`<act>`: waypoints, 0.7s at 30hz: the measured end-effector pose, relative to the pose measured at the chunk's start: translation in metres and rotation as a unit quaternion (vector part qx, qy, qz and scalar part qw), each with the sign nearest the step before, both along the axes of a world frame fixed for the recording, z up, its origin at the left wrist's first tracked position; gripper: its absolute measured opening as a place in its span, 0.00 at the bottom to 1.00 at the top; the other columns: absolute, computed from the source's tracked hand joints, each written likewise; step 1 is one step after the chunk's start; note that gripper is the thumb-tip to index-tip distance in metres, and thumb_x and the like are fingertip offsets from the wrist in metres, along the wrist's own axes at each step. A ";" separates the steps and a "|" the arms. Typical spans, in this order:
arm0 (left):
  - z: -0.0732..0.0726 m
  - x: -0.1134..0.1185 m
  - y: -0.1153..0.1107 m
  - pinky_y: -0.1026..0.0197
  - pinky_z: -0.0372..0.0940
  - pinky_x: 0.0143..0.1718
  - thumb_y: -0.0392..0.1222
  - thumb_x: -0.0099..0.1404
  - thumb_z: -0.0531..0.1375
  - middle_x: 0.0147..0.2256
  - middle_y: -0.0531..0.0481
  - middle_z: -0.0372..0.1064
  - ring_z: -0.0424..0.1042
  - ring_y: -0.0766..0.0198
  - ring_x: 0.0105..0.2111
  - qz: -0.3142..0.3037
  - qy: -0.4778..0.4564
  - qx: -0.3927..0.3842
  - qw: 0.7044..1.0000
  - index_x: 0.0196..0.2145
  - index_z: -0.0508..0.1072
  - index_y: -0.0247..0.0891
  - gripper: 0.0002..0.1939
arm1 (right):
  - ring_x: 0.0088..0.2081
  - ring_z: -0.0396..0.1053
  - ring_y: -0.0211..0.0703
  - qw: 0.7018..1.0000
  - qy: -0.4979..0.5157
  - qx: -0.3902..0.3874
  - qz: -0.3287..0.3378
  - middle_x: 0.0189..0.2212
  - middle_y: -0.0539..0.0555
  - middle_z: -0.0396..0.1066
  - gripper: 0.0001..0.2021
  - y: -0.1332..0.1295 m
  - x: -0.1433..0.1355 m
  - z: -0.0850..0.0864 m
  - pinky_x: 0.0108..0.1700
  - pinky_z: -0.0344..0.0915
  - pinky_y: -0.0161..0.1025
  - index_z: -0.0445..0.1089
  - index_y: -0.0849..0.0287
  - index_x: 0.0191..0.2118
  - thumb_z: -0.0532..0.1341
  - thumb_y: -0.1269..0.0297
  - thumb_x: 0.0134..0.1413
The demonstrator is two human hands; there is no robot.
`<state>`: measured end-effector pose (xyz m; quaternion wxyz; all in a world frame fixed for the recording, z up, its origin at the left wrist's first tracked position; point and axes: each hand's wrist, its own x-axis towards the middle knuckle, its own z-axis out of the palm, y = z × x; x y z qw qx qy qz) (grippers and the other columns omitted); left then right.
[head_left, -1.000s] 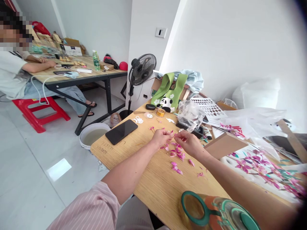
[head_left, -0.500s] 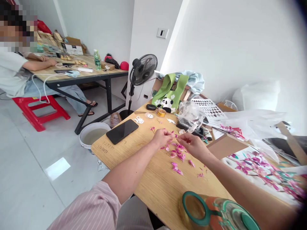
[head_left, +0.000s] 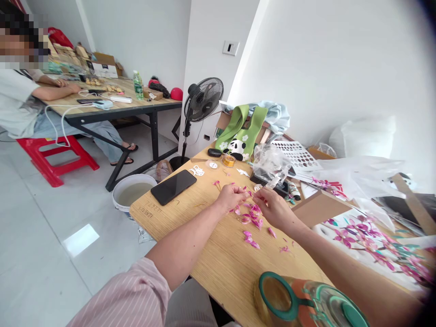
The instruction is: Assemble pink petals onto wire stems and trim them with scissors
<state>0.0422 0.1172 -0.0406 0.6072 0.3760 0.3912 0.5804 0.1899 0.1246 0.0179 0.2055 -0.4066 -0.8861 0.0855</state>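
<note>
Pink petals (head_left: 258, 224): where do they lie, by the head view?

Loose on the wooden table (head_left: 211, 240), mostly scattered between and just below the two hands, a few pieces nearer the wearer.

Left hand (head_left: 230, 200)?

Fingers drawn into a pinch. Pink shows at the tips; whether it is gripped, I cannot tell.

Right hand (head_left: 273, 208)?

Thumb and fingers bent, facing the left hand, tips near it. I cannot tell whether anything is held.

Surroundings?

Black phone (head_left: 173, 186) flat near the table's left edge. Green panda bag (head_left: 254, 129) at the far end; clear plastic wrapping (head_left: 270, 162) to its right. Green-trimmed container (head_left: 303, 302) at the near edge.
</note>
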 end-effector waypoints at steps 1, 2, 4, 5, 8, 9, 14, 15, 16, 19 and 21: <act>0.000 0.000 0.000 0.66 0.54 0.22 0.38 0.45 0.64 0.15 0.57 0.60 0.57 0.73 0.17 -0.001 -0.005 -0.001 1.000 0.17 0.70 0.33 0.08 | 0.30 0.63 0.46 1.000 -0.003 0.009 0.006 0.25 0.56 0.65 0.09 0.000 0.000 -0.001 0.34 0.59 0.40 0.59 0.56 0.24 0.50 0.65 0.53; 0.000 0.001 -0.001 0.66 0.54 0.22 0.38 0.45 0.64 0.15 0.57 0.60 0.56 0.73 0.17 -0.001 -0.005 0.000 1.000 0.17 0.70 0.33 0.08 | 0.31 0.63 0.46 1.000 -0.005 0.014 0.009 0.25 0.56 0.64 0.09 0.000 0.000 -0.001 0.34 0.59 0.40 0.59 0.56 0.24 0.50 0.65 0.54; -0.001 0.002 0.000 0.66 0.54 0.22 0.38 0.46 0.63 0.15 0.57 0.59 0.56 0.73 0.17 0.002 0.006 0.006 1.000 0.17 0.69 0.33 0.08 | 0.31 0.63 0.47 1.000 -0.007 0.017 0.008 0.25 0.56 0.64 0.08 0.000 0.001 -0.002 0.34 0.59 0.41 0.59 0.55 0.24 0.50 0.65 0.54; -0.002 0.002 0.000 0.66 0.54 0.22 0.38 0.46 0.63 0.15 0.57 0.60 0.56 0.73 0.17 0.004 0.015 0.009 1.000 0.17 0.69 0.33 0.07 | 0.31 0.63 0.47 1.000 -0.007 0.018 0.007 0.25 0.56 0.65 0.09 -0.001 0.002 -0.003 0.34 0.59 0.41 0.58 0.55 0.24 0.50 0.65 0.54; -0.004 0.003 0.002 0.67 0.54 0.22 0.36 0.46 0.62 0.15 0.56 0.61 0.57 0.73 0.18 0.015 0.040 0.018 0.999 0.17 0.69 0.32 0.06 | 0.30 0.64 0.47 1.000 -0.008 0.024 0.011 0.25 0.56 0.64 0.09 -0.001 0.004 -0.003 0.33 0.59 0.40 0.57 0.55 0.24 0.50 0.66 0.54; -0.005 0.004 0.002 0.67 0.54 0.22 0.35 0.46 0.61 0.16 0.55 0.61 0.58 0.73 0.18 0.019 0.045 0.019 0.999 0.17 0.69 0.32 0.06 | 0.30 0.64 0.46 1.000 -0.009 0.027 0.013 0.25 0.55 0.64 0.09 -0.002 0.004 -0.003 0.33 0.59 0.40 0.57 0.55 0.23 0.50 0.66 0.54; -0.003 0.005 0.000 0.68 0.54 0.22 0.36 0.46 0.62 0.16 0.56 0.62 0.57 0.73 0.18 0.028 0.053 0.021 0.998 0.18 0.70 0.31 0.05 | 0.30 0.63 0.46 0.999 -0.011 0.035 0.016 0.25 0.55 0.64 0.09 -0.005 0.007 -0.002 0.32 0.59 0.40 0.57 0.55 0.24 0.51 0.67 0.56; -0.002 0.005 -0.001 0.68 0.54 0.22 0.36 0.45 0.62 0.16 0.56 0.62 0.57 0.73 0.18 0.029 0.054 0.021 0.998 0.18 0.70 0.31 0.06 | 0.30 0.63 0.46 0.999 -0.010 0.035 0.017 0.25 0.55 0.64 0.09 -0.005 0.008 -0.002 0.32 0.59 0.40 0.58 0.55 0.24 0.51 0.67 0.56; -0.002 0.005 -0.001 0.68 0.54 0.22 0.37 0.45 0.63 0.16 0.56 0.62 0.57 0.73 0.18 0.029 0.054 0.020 0.998 0.17 0.70 0.31 0.07 | 0.29 0.63 0.45 0.999 -0.007 0.036 0.019 0.25 0.55 0.64 0.09 -0.006 0.009 -0.002 0.32 0.59 0.40 0.58 0.56 0.25 0.51 0.67 0.56; 0.000 0.005 -0.003 0.67 0.54 0.22 0.38 0.45 0.64 0.16 0.56 0.61 0.57 0.73 0.18 0.028 0.049 0.014 0.998 0.17 0.69 0.32 0.08 | 0.29 0.62 0.45 0.999 0.003 0.041 0.024 0.25 0.54 0.64 0.09 -0.007 0.011 -0.005 0.32 0.59 0.40 0.58 0.56 0.25 0.51 0.68 0.56; 0.001 0.006 -0.003 0.67 0.53 0.22 0.37 0.46 0.63 0.15 0.57 0.61 0.56 0.73 0.18 0.025 0.044 0.010 0.999 0.16 0.69 0.32 0.08 | 0.29 0.62 0.45 0.999 0.009 0.045 0.026 0.25 0.54 0.64 0.09 -0.008 0.013 -0.007 0.32 0.59 0.40 0.59 0.56 0.25 0.52 0.67 0.57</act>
